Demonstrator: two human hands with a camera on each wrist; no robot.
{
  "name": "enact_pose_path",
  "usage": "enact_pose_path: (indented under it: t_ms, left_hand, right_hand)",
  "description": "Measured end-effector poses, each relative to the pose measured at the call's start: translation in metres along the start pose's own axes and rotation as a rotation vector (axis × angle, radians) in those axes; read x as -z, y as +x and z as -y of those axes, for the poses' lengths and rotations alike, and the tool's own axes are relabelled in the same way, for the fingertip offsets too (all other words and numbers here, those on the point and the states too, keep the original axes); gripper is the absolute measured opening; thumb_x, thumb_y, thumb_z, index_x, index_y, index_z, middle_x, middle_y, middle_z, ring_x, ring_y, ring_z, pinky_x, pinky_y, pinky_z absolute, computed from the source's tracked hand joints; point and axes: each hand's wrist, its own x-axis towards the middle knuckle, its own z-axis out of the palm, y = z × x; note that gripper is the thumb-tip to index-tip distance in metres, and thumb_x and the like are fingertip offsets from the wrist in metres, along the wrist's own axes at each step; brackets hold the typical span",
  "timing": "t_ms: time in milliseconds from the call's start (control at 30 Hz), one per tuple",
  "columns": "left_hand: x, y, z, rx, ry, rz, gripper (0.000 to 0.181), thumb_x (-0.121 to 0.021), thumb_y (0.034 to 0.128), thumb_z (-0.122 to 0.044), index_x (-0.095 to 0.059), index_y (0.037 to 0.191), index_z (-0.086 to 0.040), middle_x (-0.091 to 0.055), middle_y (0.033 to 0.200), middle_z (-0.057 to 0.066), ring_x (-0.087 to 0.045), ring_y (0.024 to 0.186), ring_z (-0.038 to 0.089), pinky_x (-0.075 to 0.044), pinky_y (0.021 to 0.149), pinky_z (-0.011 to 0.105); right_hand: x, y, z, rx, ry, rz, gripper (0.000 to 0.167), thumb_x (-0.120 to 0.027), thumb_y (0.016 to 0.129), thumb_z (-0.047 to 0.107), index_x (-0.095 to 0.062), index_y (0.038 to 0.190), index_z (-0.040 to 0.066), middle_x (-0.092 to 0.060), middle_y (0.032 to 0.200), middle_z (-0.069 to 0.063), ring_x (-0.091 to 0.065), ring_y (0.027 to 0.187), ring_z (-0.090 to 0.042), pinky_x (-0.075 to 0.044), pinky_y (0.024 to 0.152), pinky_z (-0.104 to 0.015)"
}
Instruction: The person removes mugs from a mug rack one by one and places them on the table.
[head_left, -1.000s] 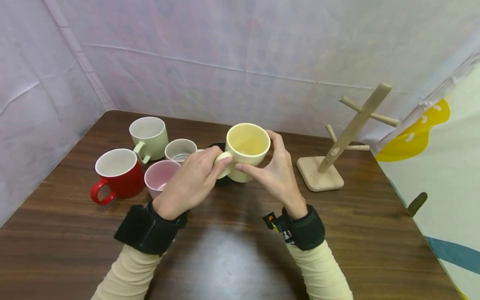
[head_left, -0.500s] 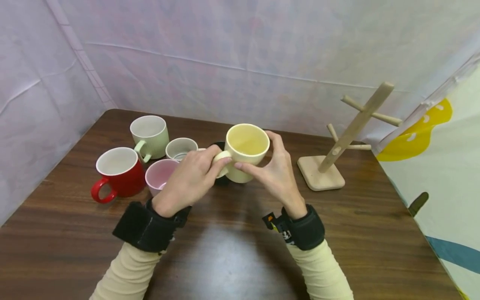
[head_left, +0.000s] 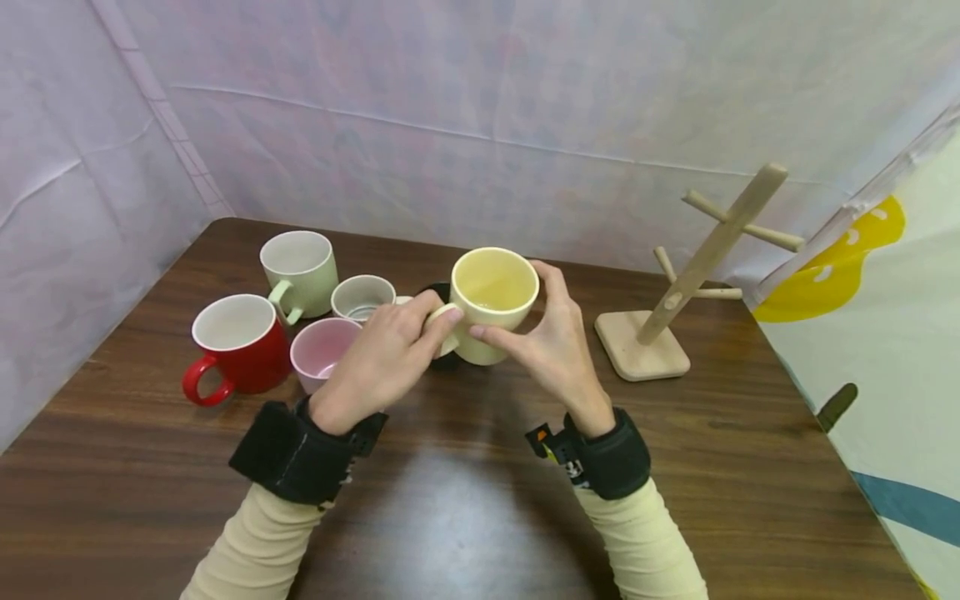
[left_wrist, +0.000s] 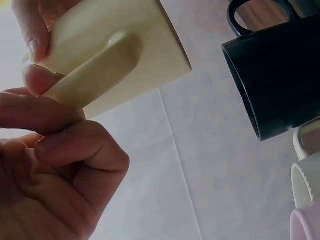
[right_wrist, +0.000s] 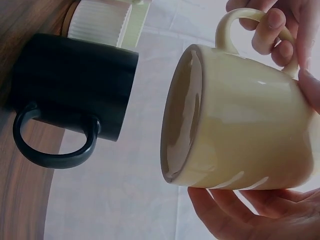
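Observation:
A pale yellow mug (head_left: 495, 287) is held up off the table between both hands, its mouth tipped toward the head camera. My left hand (head_left: 382, 354) pinches the mug's handle (left_wrist: 97, 72) between thumb and curled fingers. From the right side, my right hand (head_left: 553, 350) grips the mug's body, thumb on the near side and fingers on the far side. The right wrist view shows the mug's bare underside (right_wrist: 184, 115). Behind the yellow mug stands a black mug (right_wrist: 75, 82), mostly hidden in the head view.
Left of the hands stand a red mug (head_left: 251, 358), a light green mug (head_left: 311, 287), a pink cup (head_left: 318, 354) and a small white ribbed cup (head_left: 363, 293). A wooden mug tree (head_left: 693, 267) with bare pegs stands at the right. Fabric walls (head_left: 450, 125) border the dark wooden table (head_left: 465, 500).

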Motion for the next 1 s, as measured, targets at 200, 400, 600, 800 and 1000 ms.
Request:
enact_pose_path:
  t_ms: [200,400,600,800,1000]
  left_hand:
    - [0.0,-0.001,0.0,-0.008,0.023,-0.005,0.028,-0.053,0.1066,-0.017,-0.051,0.08,-0.01,-0.047,0.066,0.002,-0.048,0.065,0.022,-0.038,0.06,0.036]
    - [-0.001,0.0,0.0,-0.004,0.018,-0.021,0.027,-0.056,0.1057,-0.017,-0.052,0.08,-0.009,-0.048,0.066,0.002,-0.048,0.064,0.022,-0.038,0.06,0.035]
    - [-0.003,0.001,0.0,-0.027,0.023,-0.058,0.026,-0.06,0.1031,-0.015,-0.053,0.08,-0.008,-0.049,0.065,0.001,-0.048,0.062,0.021,-0.039,0.058,0.033]
    - [-0.005,0.0,0.0,-0.034,0.014,-0.084,0.023,-0.061,0.1029,-0.015,-0.054,0.082,-0.007,-0.05,0.066,0.001,-0.049,0.061,0.02,-0.039,0.057,0.032]
    - [-0.005,0.0,-0.001,0.004,-0.013,-0.139,0.024,-0.061,0.1028,-0.016,-0.055,0.082,-0.006,-0.05,0.066,0.003,-0.049,0.062,0.023,-0.039,0.057,0.034]
  right_hand:
    - [0.0,-0.001,0.0,-0.015,-0.012,0.008,0.083,-0.094,0.071,0.014,-0.046,0.137,-0.006,-0.061,0.127,-0.019,-0.058,0.115,-0.03,-0.043,0.096,-0.046]
    - [-0.001,0.0,-0.002,-0.008,-0.03,0.007,0.085,-0.093,0.073,0.015,-0.044,0.138,-0.007,-0.061,0.126,-0.02,-0.059,0.112,-0.03,-0.046,0.092,-0.045]
    - [0.0,-0.001,-0.002,0.01,-0.03,0.001,0.085,-0.093,0.074,0.015,-0.043,0.139,-0.008,-0.06,0.127,-0.021,-0.059,0.114,-0.031,-0.045,0.093,-0.045]
    - [0.003,0.0,-0.002,0.026,-0.037,0.012,0.085,-0.092,0.074,0.014,-0.042,0.139,-0.008,-0.059,0.128,-0.022,-0.058,0.115,-0.031,-0.045,0.094,-0.045]
    - [0.022,0.004,-0.007,0.001,0.034,0.039,0.087,-0.078,0.09,0.037,-0.032,0.148,-0.009,-0.052,0.139,-0.024,-0.053,0.124,-0.035,-0.045,0.1,-0.053]
